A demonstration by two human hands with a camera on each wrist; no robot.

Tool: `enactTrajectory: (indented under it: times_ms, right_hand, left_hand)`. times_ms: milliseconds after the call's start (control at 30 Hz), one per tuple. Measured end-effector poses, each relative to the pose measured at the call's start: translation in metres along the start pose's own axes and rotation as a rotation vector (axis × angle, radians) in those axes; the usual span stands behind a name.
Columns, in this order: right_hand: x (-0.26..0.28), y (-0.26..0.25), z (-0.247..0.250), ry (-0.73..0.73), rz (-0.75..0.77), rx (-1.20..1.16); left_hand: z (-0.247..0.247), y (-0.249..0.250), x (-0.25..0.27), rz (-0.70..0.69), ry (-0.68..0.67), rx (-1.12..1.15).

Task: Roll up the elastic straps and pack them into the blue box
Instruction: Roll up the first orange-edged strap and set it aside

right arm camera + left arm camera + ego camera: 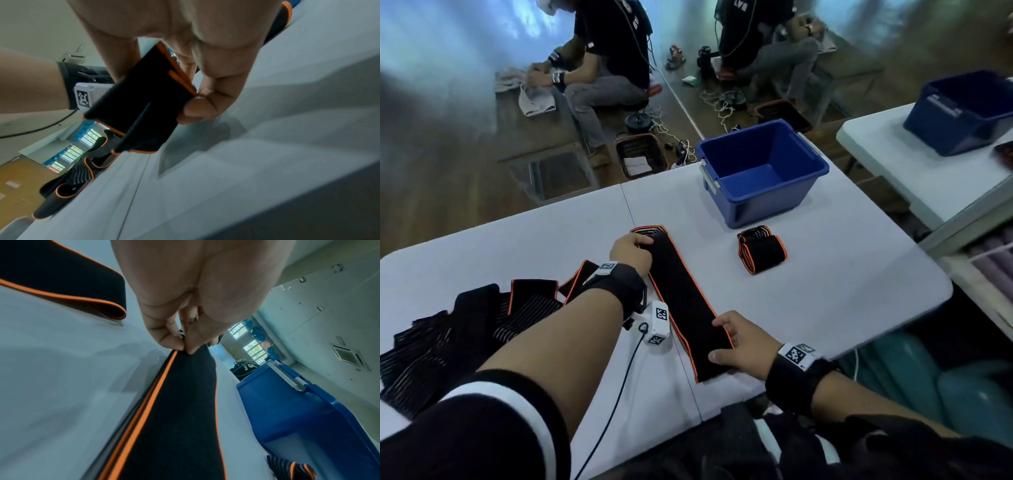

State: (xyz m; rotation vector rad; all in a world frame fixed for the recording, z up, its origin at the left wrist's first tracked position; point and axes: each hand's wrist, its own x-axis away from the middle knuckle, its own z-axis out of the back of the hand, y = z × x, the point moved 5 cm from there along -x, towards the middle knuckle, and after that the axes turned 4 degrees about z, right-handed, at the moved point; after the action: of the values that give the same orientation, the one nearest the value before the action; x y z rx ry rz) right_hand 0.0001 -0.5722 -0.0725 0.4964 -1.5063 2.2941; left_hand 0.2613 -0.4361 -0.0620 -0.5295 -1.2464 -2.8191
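A black elastic strap with orange edging (pixel 681 294) lies stretched flat along the white table (pixel 842 291). My left hand (pixel 631 251) pinches its far end (pixel 185 348). My right hand (pixel 736 342) grips the near end, lifted a little off the table (pixel 148 100). A rolled strap (pixel 762 249) rests to the right, just in front of the blue box (pixel 760 171), which stands open at the far table edge with nothing visible inside. A heap of loose straps (pixel 465 325) lies at the left, under my left forearm.
A second blue box (pixel 962 113) sits on another table at the far right. Two seated people (pixel 606 51) work beyond the table, with baskets and cables on the floor. A cable (pixel 619 394) runs from my left wrist over the table's near edge.
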Motion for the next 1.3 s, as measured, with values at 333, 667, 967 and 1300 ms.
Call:
enactTrajectory:
  times_ms: [333, 667, 967, 1300]
  right_hand:
    - [0.009, 0.005, 0.002, 0.032, 0.024, 0.152]
    - [0.012, -0.011, 0.001, -0.042, 0.204, 0.351]
    - [0.0, -0.007, -0.005, -0.12, 0.306, 0.608]
    - [0.007, 0.001, 0.003, -0.156, 0.306, 0.63]
  left_hand:
    - [0.008, -0.023, 0.068, -0.126, -0.075, -0.098]
    - [-0.028, -0.07, 0.197, -0.536, -0.321, -0.417]
    - [-0.038, -0.071, 0.218, -0.381, -0.27, -0.424]
    - [-0.045, -0.077, 0.229, -0.274, -0.148, -0.352]
